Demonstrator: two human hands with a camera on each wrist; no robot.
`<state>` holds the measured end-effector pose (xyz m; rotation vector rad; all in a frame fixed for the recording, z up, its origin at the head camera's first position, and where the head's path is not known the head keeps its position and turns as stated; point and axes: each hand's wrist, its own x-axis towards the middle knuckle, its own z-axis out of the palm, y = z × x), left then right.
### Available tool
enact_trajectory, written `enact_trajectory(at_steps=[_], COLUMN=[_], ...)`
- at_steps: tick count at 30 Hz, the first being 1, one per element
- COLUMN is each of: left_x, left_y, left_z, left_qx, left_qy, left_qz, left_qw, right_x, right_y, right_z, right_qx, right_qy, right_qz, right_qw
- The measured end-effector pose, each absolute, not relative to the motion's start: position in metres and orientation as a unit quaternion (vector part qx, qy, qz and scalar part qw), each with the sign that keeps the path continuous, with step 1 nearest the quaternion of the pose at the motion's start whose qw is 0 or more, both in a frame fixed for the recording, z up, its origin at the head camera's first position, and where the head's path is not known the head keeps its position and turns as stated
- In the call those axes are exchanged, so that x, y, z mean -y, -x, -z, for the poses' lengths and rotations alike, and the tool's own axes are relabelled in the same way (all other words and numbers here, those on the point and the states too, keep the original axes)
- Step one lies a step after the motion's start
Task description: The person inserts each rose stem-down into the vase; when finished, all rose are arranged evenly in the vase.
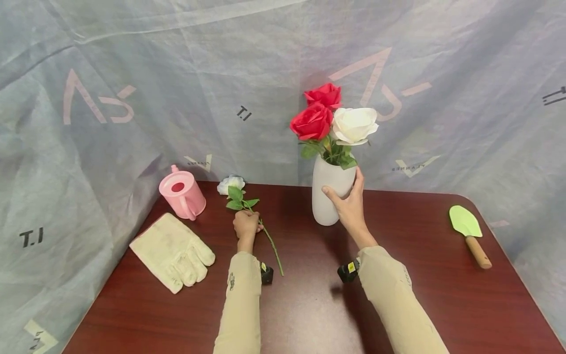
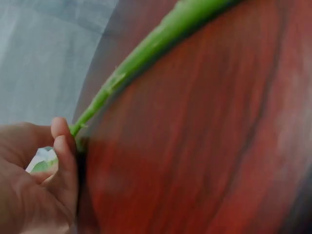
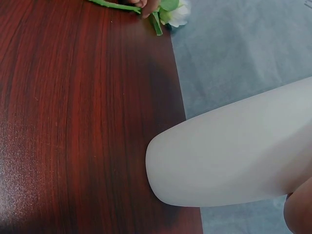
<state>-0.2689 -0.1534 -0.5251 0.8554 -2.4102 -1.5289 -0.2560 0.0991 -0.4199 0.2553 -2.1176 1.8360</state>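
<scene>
My left hand (image 1: 246, 224) pinches the green stem (image 2: 112, 85) of an artificial rose between thumb and fingers, just below its leaves. The pale blue-white bloom (image 1: 231, 185) points to the table's back edge, and the stem's bare end slants toward the front. My right hand (image 1: 352, 206) grips the side of a white vase (image 1: 326, 196), thumb on its front and fingers around its right side. The vase stands upright near the back edge; its smooth lower body (image 3: 219, 156) shows in the right wrist view. It holds two red roses (image 1: 313, 121) and a white rose (image 1: 355, 125).
A pink watering can (image 1: 183, 194) stands at the back left. In front of it lie cream work gloves (image 1: 172, 250). A small trowel (image 1: 469, 231) with a green blade and wooden handle lies at the right. Grey cloth (image 1: 247, 73) hangs behind the dark red table (image 1: 305, 305).
</scene>
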Motion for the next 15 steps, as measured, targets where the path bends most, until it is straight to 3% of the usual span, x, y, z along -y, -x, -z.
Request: enact_trajectory(at_steps=[8, 15], left_x=[0.166, 0.17], left_y=[0.258, 0.249], left_z=[0.522, 0.522], left_qx=[0.702, 0.616], left_qy=[-0.258, -0.272], left_qz=[0.663, 0.734], left_qw=[0.045, 0.091], right_x=[-0.1, -0.099], right_y=[0.255, 0.255], right_z=[0.42, 0.419], right_qx=[0.744, 0.745], right_qy=[-0.085, -0.087], right_qz=[-0.643, -0.64], right_qw=[0.164, 0.167])
